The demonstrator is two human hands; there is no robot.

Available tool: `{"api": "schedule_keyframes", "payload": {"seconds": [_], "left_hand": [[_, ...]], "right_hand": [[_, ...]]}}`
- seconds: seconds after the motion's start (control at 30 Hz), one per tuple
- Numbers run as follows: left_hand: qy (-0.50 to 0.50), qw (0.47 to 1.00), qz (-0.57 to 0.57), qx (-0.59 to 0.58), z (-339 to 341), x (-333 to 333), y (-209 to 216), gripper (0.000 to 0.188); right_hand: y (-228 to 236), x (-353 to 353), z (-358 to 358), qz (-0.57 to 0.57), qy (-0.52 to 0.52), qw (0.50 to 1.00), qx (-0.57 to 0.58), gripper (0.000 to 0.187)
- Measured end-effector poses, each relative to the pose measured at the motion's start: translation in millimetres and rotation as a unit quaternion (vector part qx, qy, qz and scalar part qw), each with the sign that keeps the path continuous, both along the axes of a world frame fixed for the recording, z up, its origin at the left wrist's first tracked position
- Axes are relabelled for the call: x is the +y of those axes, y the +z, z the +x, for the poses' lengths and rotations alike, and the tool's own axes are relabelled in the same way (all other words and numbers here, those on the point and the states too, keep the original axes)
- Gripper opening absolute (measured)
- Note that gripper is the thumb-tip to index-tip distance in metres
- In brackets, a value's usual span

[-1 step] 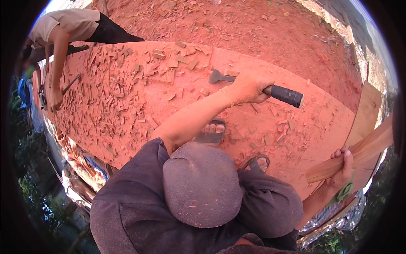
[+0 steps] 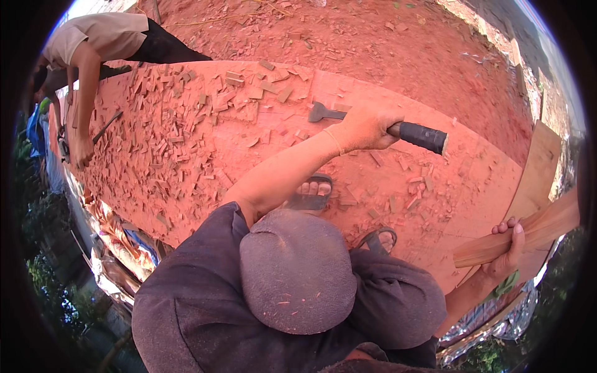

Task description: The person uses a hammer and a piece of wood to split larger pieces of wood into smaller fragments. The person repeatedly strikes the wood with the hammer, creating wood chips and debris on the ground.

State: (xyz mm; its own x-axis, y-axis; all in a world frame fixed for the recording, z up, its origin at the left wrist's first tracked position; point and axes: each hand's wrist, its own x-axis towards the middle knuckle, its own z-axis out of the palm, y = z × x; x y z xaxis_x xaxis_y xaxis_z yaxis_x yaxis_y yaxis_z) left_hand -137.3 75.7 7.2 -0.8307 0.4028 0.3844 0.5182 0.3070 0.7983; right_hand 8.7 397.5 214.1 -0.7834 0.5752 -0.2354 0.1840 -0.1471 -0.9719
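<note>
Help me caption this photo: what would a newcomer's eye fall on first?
Probably the reddish slab, strewn with wood chips, curving across the picture. Over it, the left hand grips a black-handled chisel; at far right, the right hand holds a wooden bar. A co-worker bends at upper left.

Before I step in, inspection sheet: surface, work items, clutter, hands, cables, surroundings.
Surface: large reddish slab, littered.
Work items: chisel with black-wrapped handle; long wooden piece.
Clutter: wood chips, densest toward the left.
Hands: left hand closed around the chisel; right hand gripping the wooden piece.
Cables: thin yellow line on the ground beyond the slab; cord or cable, can't tell.
Surroundings: co-worker bending at the slab's left end; silvery sheeting lower right.
</note>
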Motion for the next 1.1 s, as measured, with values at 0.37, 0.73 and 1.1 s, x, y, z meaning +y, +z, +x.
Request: {"api": "schedule_keyframes", "payload": {"seconds": [0.37,0.73,1.1], "left_hand": [[-0.022,0.993,-0.112,0.01,9.1,-3.4,-8.3,0.019],[-0.077,0.992,-0.09,0.047,22.4,-13.7,-3.7,0.019],[0.006,0.999,-0.041,-0.002,-12.1,1.1,-0.5,0.018]], "right_hand": [[-77.1,-111.6,30.9,0.188,0.181,0.945,-0.199,0.027],[27.7,18.3,-9.5,0.07,-0.061,0.986,0.141,0.024],[31.2,35.6,-35.8,0.063,-0.003,0.988,0.141,0.023]]}}
